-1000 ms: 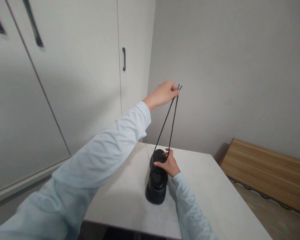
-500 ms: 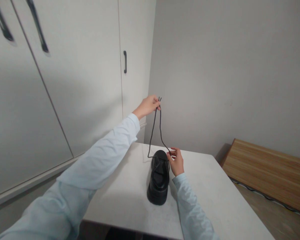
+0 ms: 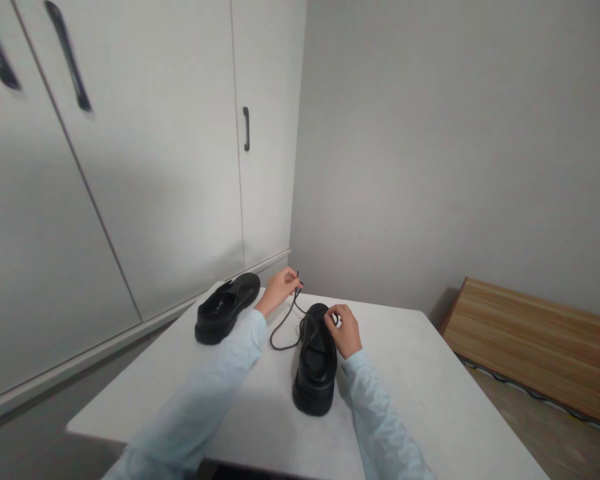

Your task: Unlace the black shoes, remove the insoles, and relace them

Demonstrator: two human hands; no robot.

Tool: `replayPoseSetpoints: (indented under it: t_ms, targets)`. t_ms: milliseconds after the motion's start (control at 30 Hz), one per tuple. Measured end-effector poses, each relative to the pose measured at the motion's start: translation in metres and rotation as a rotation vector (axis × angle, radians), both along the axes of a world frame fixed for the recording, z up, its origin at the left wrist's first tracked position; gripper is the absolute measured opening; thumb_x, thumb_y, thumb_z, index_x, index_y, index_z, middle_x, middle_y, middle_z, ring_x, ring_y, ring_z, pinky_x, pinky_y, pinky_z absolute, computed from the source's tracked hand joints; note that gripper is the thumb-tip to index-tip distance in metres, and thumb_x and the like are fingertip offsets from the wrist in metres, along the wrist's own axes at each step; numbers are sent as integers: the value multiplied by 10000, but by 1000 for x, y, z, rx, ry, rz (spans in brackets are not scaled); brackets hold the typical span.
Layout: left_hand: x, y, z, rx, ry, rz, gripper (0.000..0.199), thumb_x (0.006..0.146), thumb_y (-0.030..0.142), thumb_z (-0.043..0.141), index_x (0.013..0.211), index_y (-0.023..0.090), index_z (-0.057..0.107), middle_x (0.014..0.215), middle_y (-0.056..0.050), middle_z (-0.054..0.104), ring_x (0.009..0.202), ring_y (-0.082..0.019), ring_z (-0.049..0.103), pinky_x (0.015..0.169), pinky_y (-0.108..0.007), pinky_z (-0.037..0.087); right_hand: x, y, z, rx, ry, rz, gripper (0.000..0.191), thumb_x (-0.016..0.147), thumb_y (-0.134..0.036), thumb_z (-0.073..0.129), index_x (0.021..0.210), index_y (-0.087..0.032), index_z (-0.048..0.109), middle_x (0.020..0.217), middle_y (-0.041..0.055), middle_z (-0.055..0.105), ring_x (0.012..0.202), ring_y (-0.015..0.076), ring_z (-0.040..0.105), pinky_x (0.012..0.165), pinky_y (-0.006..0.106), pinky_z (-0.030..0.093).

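Observation:
A black shoe [image 3: 314,393] stands on the white table [image 3: 420,380], its toe pointing away from me. My left hand [image 3: 281,288] pinches a thin black shoelace [image 3: 279,348] near its tips, low over the table to the left of the toe. From there the lace droops in a slack curve to the shoe's left side. At the upper right of this shoe is my right hand [image 3: 345,331], thumb and forefinger closed on a short dark bit of lace by the eyelets. A second black shoe [image 3: 223,313] rests farther left, beyond my left forearm.
White cabinets [image 3: 170,167] with dark handles line the left side, close behind the table. A grey wall [image 3: 430,147] rises at the back. To the right is a low wood-grain board [image 3: 535,347], with a dark cable along its lower edge.
My left hand has come down from high above the shoe with the lace ends, and the taut lace is now slack. The second shoe has come into view. My right hand stays beside the eyelets.

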State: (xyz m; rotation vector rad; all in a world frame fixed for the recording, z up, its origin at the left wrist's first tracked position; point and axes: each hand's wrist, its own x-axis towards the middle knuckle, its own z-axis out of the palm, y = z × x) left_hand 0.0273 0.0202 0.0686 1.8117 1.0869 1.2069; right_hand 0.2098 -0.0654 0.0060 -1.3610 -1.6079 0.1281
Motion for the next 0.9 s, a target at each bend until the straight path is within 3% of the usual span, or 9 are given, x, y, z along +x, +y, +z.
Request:
replayPoseSetpoints:
  t_ms: [133,300,433,567,667,800,900]
  targets:
    - [0,-7,-38,-42,9,0,71,712,231,517,755,181,491,695,-26,692,611,-139,611,531,-211,436,-3,-2,0,-19,-51,37,121,786,-259,545,713,-200,622,931,82,587,941,229,542,881,397,421]
    - [1,-14,-61,-55,13,-18,67,730,243,519,752,187,490,743,-21,682,732,-162,643,600,-231,455,-5,-2,-3,-83,-88,83,132,782,-219,558,721,-214,675,1040,84,589,1021,241,525,925,426,399]
    - [-2,-20,-65,46,-22,12,94,742,266,537,729,187,488,812,-28,662,811,-169,627,728,-269,466,-6,-2,-5,-109,-106,86,134,758,-169,564,729,-216,686,1080,88,578,1049,250,514,927,434,400]
    - [-10,-26,-62,22,-76,-10,132,804,299,500,744,200,436,934,-71,681,905,-185,623,712,-267,470,-7,-2,-6,-116,-121,87,130,738,-154,580,747,-223,689,1096,83,567,1069,254,510,936,437,397]
    - [-14,-31,-58,54,-87,-9,134,833,304,484,770,202,425,934,-68,691,866,-170,629,696,-254,459,-7,-2,-6,-138,-130,87,127,737,-158,586,763,-225,691,1106,86,562,1074,256,511,938,437,399]
    - [-18,-35,-54,146,66,-66,107,829,294,520,857,193,547,865,-35,687,795,-161,608,705,-262,445,-7,-1,-9,-138,-131,86,137,733,-147,587,776,-221,694,1114,94,561,1072,258,513,946,444,395]
    - [-19,-37,-53,230,237,-106,119,813,292,563,844,203,636,886,-34,676,872,-186,568,795,-296,435,-8,-1,-10,-121,-121,89,147,723,-135,589,775,-224,694,1101,88,568,1061,254,521,947,442,398]
